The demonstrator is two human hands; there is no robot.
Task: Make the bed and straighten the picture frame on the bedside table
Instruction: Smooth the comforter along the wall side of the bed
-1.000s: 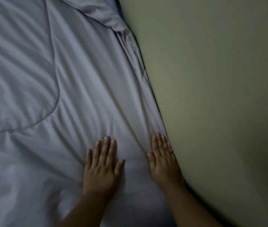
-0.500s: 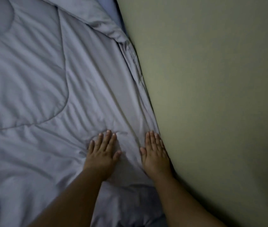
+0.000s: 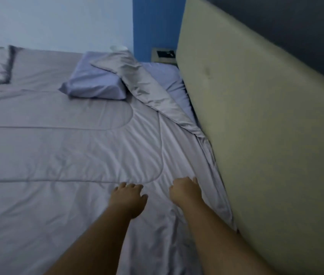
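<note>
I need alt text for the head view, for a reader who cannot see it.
A left hand and right hand rest on a wrinkled grey comforter beside a cream headboard. A pillow lies beyond them.

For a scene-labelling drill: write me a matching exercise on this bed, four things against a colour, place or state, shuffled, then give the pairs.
Things:
1. headboard
2. wall strip
3. comforter corner
4. left hand

Descriptions:
a. folded back
b. bright blue
c. palm down on the comforter
d. cream

Pairs: 1-d, 2-b, 3-a, 4-c.
</note>
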